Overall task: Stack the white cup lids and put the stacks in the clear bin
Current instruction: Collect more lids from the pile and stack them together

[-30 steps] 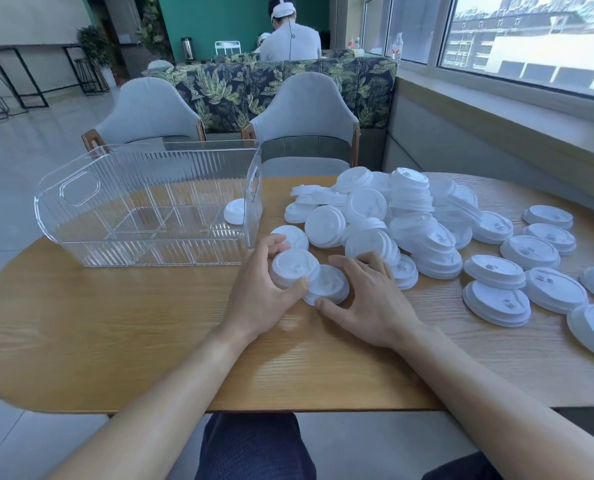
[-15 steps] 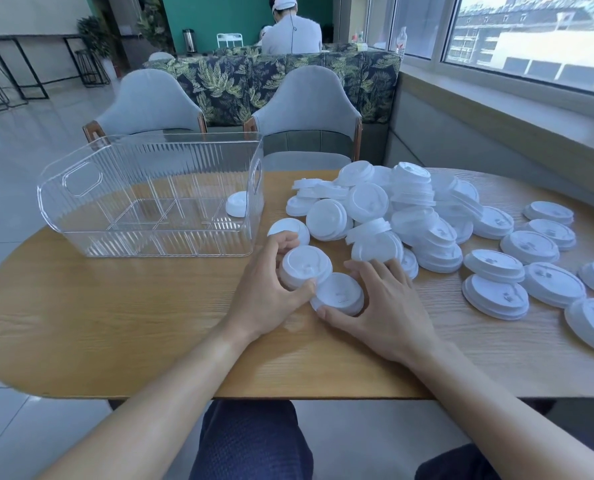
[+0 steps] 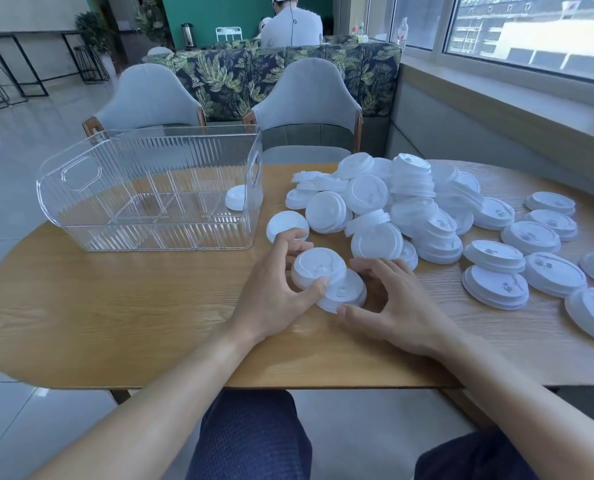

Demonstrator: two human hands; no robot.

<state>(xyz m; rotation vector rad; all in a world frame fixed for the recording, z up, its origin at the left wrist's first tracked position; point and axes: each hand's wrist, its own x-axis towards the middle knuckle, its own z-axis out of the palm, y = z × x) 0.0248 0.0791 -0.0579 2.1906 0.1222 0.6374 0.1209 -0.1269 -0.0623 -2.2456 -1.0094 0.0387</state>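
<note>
Resting on the wooden table (image 3: 115, 306), a short stack of white lids (image 3: 318, 270) sits pinched by the left hand (image 3: 275, 292), thumb at its near rim, fingers curled behind. It overlaps a second lid (image 3: 346, 294), which the right hand (image 3: 392, 303) grips between thumb and curled fingers. The lid pile (image 3: 392, 209) lies just beyond, the clear bin (image 3: 150, 192) to the left.

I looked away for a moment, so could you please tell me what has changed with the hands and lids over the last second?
The left hand has lifted its lid onto the edge of the lid at the right hand. The clear bin and the pile stayed put.
</note>
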